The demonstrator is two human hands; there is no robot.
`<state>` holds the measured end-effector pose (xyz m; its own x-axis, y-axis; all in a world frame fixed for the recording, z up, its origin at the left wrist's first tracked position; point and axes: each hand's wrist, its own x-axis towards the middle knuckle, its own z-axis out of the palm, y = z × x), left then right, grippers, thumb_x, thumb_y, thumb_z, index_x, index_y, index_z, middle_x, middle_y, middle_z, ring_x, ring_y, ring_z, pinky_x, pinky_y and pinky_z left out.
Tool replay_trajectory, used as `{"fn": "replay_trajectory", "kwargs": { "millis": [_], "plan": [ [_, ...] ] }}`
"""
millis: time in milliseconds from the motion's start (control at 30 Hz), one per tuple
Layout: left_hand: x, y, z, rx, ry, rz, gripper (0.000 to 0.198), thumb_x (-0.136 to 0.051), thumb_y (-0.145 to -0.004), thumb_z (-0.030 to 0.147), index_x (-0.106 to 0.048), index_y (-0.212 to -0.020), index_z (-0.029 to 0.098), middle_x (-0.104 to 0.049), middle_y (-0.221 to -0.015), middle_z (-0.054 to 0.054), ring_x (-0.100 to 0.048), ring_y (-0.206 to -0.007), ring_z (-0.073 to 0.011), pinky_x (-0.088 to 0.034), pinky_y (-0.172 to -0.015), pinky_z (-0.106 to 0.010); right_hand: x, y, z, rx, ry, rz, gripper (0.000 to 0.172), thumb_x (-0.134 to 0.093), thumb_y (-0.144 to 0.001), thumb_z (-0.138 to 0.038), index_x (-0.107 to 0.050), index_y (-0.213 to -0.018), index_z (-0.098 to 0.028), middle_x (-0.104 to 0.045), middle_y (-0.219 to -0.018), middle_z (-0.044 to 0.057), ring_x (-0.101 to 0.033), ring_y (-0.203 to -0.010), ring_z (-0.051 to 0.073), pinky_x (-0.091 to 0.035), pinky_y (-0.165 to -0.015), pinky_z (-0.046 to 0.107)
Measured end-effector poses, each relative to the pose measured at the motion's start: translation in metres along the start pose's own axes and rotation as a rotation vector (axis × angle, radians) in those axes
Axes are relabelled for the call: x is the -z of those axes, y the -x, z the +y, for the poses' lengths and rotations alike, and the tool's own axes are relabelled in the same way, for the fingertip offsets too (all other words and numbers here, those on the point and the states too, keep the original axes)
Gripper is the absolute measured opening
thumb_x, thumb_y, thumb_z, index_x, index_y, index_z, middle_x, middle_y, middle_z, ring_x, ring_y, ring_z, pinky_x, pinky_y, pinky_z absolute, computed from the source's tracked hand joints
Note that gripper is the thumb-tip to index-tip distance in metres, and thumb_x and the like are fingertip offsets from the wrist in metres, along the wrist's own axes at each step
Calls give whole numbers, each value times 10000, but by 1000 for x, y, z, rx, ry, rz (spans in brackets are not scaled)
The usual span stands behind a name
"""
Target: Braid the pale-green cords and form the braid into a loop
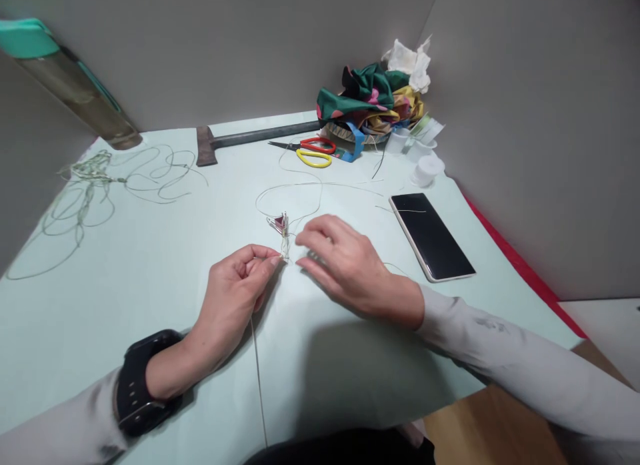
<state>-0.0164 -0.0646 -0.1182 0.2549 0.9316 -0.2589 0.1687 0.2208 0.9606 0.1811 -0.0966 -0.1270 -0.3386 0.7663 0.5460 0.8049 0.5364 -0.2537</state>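
Thumb and forefinger of my left hand [243, 281] pinch the near end of a thin knotted cord [285, 248]. At the cord's far end, a small safety pin [278, 223] with a dark red piece in it lies on the table. Just to the right, my right hand [345, 261] hovers with thumb and fingers apart and nothing visible between them. One loose strand [258, 378] hangs from under my left hand toward the near edge. Another fine thread [320, 185] loops across the table beyond the pin.
Scissors [315, 151] with red and yellow handles lie beside a hammer [206, 146] at the back. A phone [433, 238] rests on the right. Tangled green cord [93, 168] and a bottle [83, 91] are at left. Bunched cloth [370, 95] and a white spool [428, 170] sit back right.
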Motion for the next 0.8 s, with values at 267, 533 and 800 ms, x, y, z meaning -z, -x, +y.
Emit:
{"fn": "replay_trajectory", "kwargs": {
  "millis": [267,533,800],
  "plan": [
    [2,-1,-3,-35,57,-10,296,-786,-800,433,-655,-771,168,-367,-485,87,-291,-439,-58,-204,-418,-200,-27,-15,0,325,252,137,240,-491,-1057,-108,-664,-895,-142,-697,-847,45,-573,-764,176,-409,-665,318],
    [1,-1,-2,-29,47,-28,336,-785,-778,471,-639,-750,169,-353,-478,90,-282,-442,-67,-212,-409,-208,-11,-10,-7,388,286,140,211,-521,-1017,-77,-660,-875,-147,-686,-800,33,-519,-693,169,-353,-611,331],
    [3,0,0,-12,-3,-29,300,-781,-797,441,-666,-764,165,-381,-485,77,-296,-449,-66,-217,-423,-204,3,-7,-15,-251,-528,-295,131,-576,-887,-83,-613,-798,-173,-581,-757,-24,-487,-671,101,-405,-668,248]
  ]
}}
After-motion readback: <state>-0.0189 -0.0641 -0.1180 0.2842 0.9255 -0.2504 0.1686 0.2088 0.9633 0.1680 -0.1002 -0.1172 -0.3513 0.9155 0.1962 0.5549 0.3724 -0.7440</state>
